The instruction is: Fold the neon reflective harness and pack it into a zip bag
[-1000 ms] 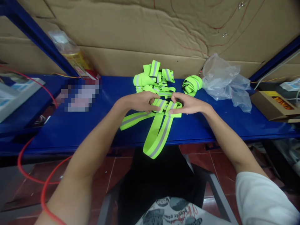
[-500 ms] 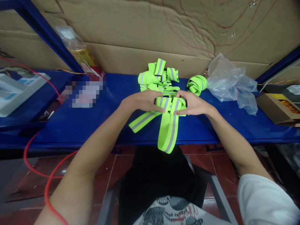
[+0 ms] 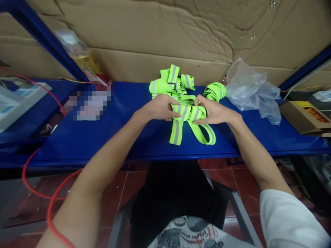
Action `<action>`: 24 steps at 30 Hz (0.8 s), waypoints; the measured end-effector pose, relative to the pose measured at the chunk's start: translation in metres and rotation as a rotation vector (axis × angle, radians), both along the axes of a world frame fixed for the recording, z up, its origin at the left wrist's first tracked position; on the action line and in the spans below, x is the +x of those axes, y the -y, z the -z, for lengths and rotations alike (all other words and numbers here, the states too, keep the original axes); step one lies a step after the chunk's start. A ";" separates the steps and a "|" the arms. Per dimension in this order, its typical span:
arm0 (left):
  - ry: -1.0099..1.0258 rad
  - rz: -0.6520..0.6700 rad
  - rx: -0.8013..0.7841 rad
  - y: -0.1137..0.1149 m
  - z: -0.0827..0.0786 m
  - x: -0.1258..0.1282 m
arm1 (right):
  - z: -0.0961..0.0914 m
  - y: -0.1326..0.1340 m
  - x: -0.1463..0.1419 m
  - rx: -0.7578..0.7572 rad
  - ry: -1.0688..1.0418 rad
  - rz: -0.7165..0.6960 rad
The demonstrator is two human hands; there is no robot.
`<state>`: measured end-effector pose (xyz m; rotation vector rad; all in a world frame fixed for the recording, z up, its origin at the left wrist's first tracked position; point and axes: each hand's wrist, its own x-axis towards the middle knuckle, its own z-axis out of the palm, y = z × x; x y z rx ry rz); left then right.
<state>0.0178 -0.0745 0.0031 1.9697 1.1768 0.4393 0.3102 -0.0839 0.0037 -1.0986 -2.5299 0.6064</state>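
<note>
A neon-yellow reflective strap [image 3: 184,113] with a grey stripe is held between my two hands over the front part of the blue table. My left hand [image 3: 163,107] grips its left end, thumb in front. On the other end my right hand [image 3: 213,111] is closed, with the fingers partly hidden behind the webbing. One flat tail hangs down on the left, and a loop curls out below on the right. Just behind lies a pile of similar straps [image 3: 161,86] with black buckles. A rolled strap [image 3: 214,91] sits apart, behind my right hand.
Clear plastic bags [image 3: 245,86] lie at the back right, beside an open cardboard box [image 3: 305,119]. A bottle [image 3: 82,58] leans by the blue frame at the left. Red hose [image 3: 49,206] loops past my left arm. Cardboard [image 3: 144,38] backs the blue table [image 3: 124,127].
Both hands keep hold of the strap. Its long hanging loop has swung up and to the right, and the loose tail has moved from slanting left to hanging nearly straight down.
</note>
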 end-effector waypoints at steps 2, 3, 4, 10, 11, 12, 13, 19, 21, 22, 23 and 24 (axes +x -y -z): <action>-0.065 0.022 0.151 0.001 -0.002 0.002 | -0.004 -0.003 0.006 -0.244 -0.083 -0.011; -0.091 0.031 0.227 0.002 -0.003 0.003 | -0.007 -0.004 0.010 -0.379 -0.125 -0.009; -0.111 0.033 0.293 0.003 -0.003 0.004 | -0.009 -0.005 0.013 -0.505 -0.160 0.003; -0.207 0.016 0.391 0.005 -0.004 0.006 | -0.013 -0.001 0.021 -0.885 -0.236 0.165; -0.211 0.015 0.392 0.004 -0.004 0.006 | -0.013 0.000 0.021 -0.913 -0.254 0.169; -0.214 0.013 0.391 0.004 -0.004 0.006 | -0.014 0.001 0.020 -0.938 -0.271 0.165; -0.217 0.010 0.390 0.004 -0.004 0.006 | -0.014 0.001 0.020 -0.961 -0.284 0.157; -0.413 -0.024 0.450 0.012 -0.011 0.011 | -0.009 -0.007 0.019 -1.020 -0.341 0.184; -0.487 -0.019 0.496 0.014 -0.014 0.013 | -0.004 -0.010 0.017 -0.982 -0.303 0.190; -0.515 -0.011 0.517 0.015 -0.015 0.013 | -0.001 -0.012 0.016 -0.959 -0.278 0.182; -0.542 0.002 0.539 0.015 -0.016 0.014 | 0.001 -0.013 0.015 -0.938 -0.258 0.168; -0.570 0.027 0.566 0.014 -0.016 0.014 | 0.002 -0.014 0.015 -0.922 -0.244 0.151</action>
